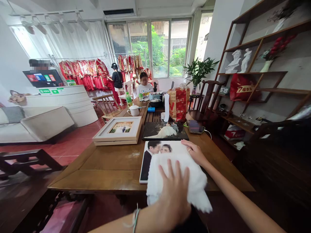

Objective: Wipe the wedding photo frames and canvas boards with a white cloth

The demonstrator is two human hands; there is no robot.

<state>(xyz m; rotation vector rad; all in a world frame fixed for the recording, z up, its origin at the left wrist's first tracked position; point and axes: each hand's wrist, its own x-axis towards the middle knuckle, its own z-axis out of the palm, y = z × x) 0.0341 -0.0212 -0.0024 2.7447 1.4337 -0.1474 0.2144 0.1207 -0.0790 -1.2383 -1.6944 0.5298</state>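
Note:
A photo panel (147,163) showing a couple lies at the table's near edge, its lower right part hidden under a white cloth (155,174). My left hand (173,184) is spread open and flat on top of the cloth, pressing it against the panel. At the panel's upper right corner, my right hand (194,152) rests with its fingers stretched along the edge. Just beyond is a dark photo panel (155,126) with a figure in a white dress and pale specks on its surface.
To the left, a framed picture (119,129) rests on the wooden table (97,168). Farther back are a white lidded cup (133,110), a red-and-brown paper bag (178,103) and a phone (195,127) with a cable. A person (145,87) sits at the far end.

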